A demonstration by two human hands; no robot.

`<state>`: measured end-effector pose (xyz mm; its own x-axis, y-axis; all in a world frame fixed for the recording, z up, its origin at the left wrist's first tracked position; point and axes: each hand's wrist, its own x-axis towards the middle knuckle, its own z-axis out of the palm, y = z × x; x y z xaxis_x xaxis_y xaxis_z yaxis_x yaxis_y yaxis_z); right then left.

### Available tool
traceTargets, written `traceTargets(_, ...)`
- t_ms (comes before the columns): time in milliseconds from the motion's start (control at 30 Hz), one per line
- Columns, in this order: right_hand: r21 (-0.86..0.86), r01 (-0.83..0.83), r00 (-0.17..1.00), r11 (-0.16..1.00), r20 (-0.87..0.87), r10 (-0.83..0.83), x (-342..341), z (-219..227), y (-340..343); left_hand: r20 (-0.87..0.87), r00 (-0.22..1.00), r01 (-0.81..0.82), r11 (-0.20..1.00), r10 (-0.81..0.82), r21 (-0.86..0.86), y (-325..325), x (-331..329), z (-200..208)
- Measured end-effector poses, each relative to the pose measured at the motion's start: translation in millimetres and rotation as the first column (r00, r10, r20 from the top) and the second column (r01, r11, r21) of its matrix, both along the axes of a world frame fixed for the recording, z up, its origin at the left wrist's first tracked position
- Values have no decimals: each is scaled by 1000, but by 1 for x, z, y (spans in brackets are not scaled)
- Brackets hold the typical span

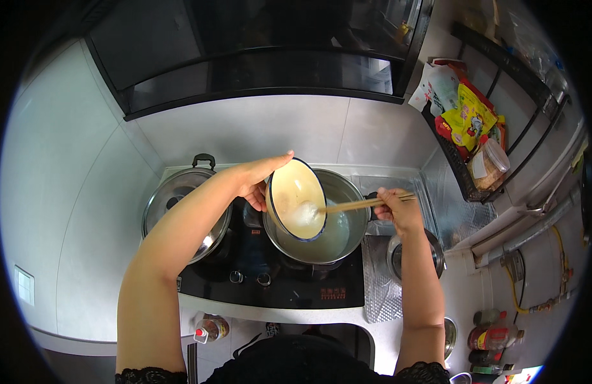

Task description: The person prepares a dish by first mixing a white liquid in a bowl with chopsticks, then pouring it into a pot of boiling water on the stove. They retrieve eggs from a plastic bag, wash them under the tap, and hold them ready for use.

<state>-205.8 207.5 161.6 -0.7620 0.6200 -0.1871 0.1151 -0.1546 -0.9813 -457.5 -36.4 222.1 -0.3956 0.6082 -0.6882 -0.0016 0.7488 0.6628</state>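
Observation:
Tilted over the pot, a cream bowl with a blue rim point(286, 192) is gripped at its left edge by my left hand point(262, 179). A white, soft-looking lump point(305, 212) and some pale liquid lie inside it. Wooden chopsticks point(353, 204) are held in my right hand point(396, 208), their tips reaching into the bowl at the lump. Beneath the bowl stands a steel pot point(350, 246) holding cloudy, whitish liquid point(337, 233). The bowl hides the pot's left part.
A lidded steel pot point(161, 192) occupies the left of the black stove point(276, 294). Right of the stove sit a round lid point(433, 253) and foil sheeting point(380, 288). A wall rack point(453, 150) holds food packets. The range hood point(264, 73) overhangs behind.

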Motion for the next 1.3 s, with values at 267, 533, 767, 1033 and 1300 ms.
traceTargets(267,7,-6,998,1000,-62,6,-15,-11,11,93,995,43,997,-37,-59,2,-8,-11)
traceTargets(533,19,-71,997,997,13,70,-23,4,10,108,992,69,997,-65,-33,-2,-7,-10)
traceTargets(767,31,46,999,998,0,-46,-16,-1,7,76,996,47,999,-46,-18,-10,-5,-6)
traceTargets(1033,7,56,998,998,12,-56,4,5,-14,-63,995,84,993,-79,80,-16,9,-1)
traceTargets(1300,-16,153,986,988,-58,-153,24,-13,-36,-150,988,24,943,27,332,-29,34,-16)
